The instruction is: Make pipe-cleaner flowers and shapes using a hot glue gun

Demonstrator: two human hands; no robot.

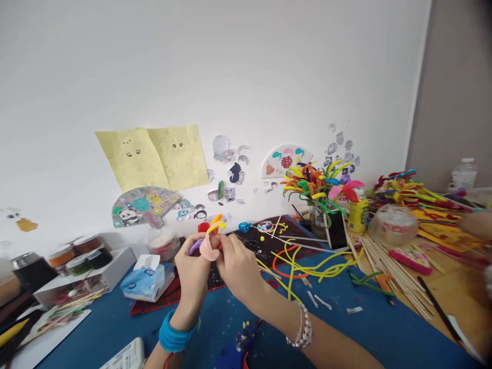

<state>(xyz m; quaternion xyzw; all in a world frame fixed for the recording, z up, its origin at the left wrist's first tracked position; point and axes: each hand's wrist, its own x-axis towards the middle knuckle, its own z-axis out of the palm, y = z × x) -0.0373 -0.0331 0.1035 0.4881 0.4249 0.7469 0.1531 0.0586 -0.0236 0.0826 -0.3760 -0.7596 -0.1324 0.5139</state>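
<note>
Together, both hands meet at the middle of the blue table (330,328), with a fuzzy craft piece (208,249) between them. The left hand (191,274) pinches it from the left, near a purple loop (195,247); the right hand (241,265) has its fingers bunched close on the other side, tips hidden, so I cannot tell whether they grip or merely press. Good handling here calls for a firm left pinch, small gentle right-hand bends, and light pressure, so the soft curls stay uncrushed.
</note>
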